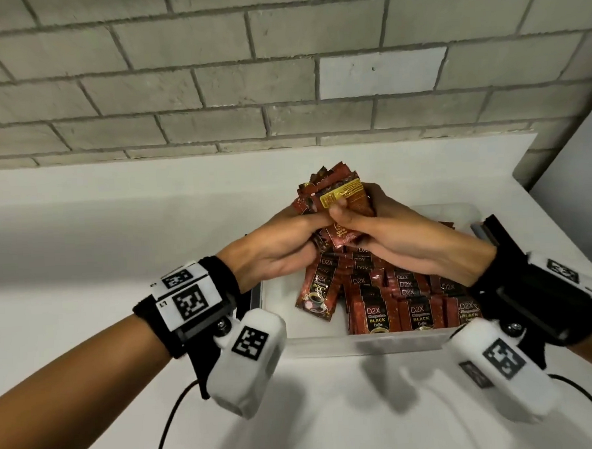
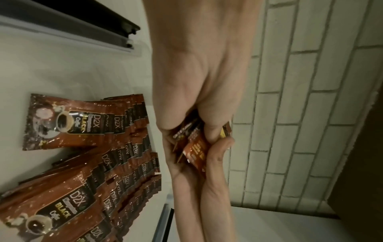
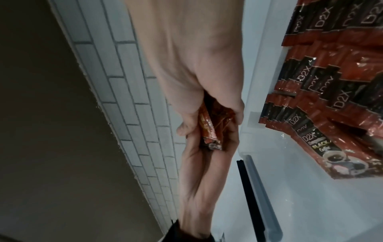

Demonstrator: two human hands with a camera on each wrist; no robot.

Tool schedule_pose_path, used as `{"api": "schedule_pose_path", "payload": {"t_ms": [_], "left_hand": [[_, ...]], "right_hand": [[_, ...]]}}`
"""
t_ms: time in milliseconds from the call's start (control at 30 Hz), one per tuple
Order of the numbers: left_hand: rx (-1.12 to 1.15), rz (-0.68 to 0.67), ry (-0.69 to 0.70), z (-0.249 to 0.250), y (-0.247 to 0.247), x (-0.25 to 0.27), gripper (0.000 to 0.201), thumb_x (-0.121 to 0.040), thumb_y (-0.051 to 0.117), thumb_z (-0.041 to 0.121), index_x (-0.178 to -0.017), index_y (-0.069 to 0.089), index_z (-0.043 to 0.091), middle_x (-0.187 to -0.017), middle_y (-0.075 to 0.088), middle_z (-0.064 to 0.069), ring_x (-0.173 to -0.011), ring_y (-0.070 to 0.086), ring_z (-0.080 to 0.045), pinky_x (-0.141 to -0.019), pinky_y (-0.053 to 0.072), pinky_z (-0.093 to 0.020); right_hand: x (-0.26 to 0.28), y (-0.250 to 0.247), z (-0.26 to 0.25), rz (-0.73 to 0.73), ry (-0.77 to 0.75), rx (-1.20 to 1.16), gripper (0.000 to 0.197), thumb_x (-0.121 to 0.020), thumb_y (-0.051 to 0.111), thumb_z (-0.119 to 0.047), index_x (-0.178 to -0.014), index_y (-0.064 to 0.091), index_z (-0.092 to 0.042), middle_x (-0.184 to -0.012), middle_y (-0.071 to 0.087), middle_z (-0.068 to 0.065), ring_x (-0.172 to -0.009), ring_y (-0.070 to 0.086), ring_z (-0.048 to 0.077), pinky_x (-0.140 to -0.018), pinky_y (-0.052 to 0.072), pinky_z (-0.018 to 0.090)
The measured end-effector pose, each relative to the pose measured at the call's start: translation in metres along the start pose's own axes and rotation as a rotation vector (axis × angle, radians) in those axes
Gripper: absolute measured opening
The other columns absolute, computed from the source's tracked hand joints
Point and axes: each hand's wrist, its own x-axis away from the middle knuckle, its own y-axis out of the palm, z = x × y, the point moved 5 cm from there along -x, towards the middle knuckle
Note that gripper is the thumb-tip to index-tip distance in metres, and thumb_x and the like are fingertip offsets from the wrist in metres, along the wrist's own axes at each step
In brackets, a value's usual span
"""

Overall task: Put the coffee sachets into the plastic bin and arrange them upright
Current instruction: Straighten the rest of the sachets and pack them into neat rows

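Observation:
Both hands hold one bundle of red-brown coffee sachets [image 1: 337, 196] above the far side of the clear plastic bin [image 1: 362, 341]. My left hand [image 1: 288, 235] grips the bundle from the left and my right hand [image 1: 366, 220] grips it from the right, its thumb across the front. The left wrist view shows the bundle [image 2: 194, 147] pinched between the two hands, and so does the right wrist view, where the bundle [image 3: 209, 126] sits in my curled fingers. Inside the bin, rows of sachets [image 1: 405, 301] stand upright, and one sachet [image 1: 317, 292] leans at their left end.
The bin stands on a white counter [image 1: 83, 252] against a grey brick wall [image 1: 212, 91]. A dark-edged lid or rail [image 1: 483, 231] lies by the bin's right side. Black cables [image 1: 168, 430] hang from the wrist cameras near the front.

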Motion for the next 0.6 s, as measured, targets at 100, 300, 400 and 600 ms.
{"api": "schedule_pose_path", "payload": {"t_ms": [100, 300, 400, 600], "left_hand": [[0.044, -0.05, -0.026, -0.003, 0.001, 0.0, 0.056, -0.085, 0.046, 0.045, -0.128, 0.053, 0.01, -0.127, 0.06, -0.014, -0.118, 0.058, -0.022, -0.1, 0.047, -0.032], [-0.361, 0.024, -0.164, -0.011, -0.005, 0.006, 0.074, -0.052, 0.058, 0.062, -0.112, 0.06, 0.02, -0.118, 0.065, 0.004, -0.117, 0.05, -0.012, -0.098, 0.038, -0.028], [-0.465, 0.036, -0.221, -0.016, -0.005, 0.009, 0.1, -0.054, 0.061, 0.062, -0.138, 0.035, 0.013, -0.146, 0.041, -0.002, -0.136, 0.032, -0.019, -0.113, 0.027, -0.039], [-1.705, -0.008, -0.296, -0.019, -0.015, 0.005, 0.049, -0.094, 0.051, 0.034, -0.137, 0.028, 0.035, -0.141, 0.019, -0.012, -0.132, 0.022, -0.037, -0.101, 0.035, -0.048]], "right_hand": [[-0.004, -0.005, 0.005, -0.001, 0.027, -0.012, 0.057, -0.081, 0.065, -0.008, -0.129, 0.035, -0.013, -0.116, 0.062, 0.006, -0.101, 0.065, 0.015, -0.082, 0.058, 0.033], [-0.005, -0.019, 0.01, -0.029, 0.089, -0.009, 0.038, -0.077, 0.066, -0.014, -0.113, 0.055, -0.006, -0.095, 0.071, 0.011, -0.09, 0.071, 0.023, -0.076, 0.059, 0.035], [-0.006, -0.041, 0.006, 0.054, 0.107, -0.088, 0.045, -0.077, 0.067, -0.008, -0.118, 0.048, -0.009, -0.104, 0.067, 0.02, -0.086, 0.071, 0.025, -0.074, 0.059, 0.039], [0.017, -0.096, -0.002, 0.063, 0.056, -0.112, 0.093, -0.029, 0.097, -0.028, -0.113, 0.057, -0.017, -0.111, 0.069, 0.016, -0.099, 0.068, 0.028, -0.069, 0.058, 0.037]]}}
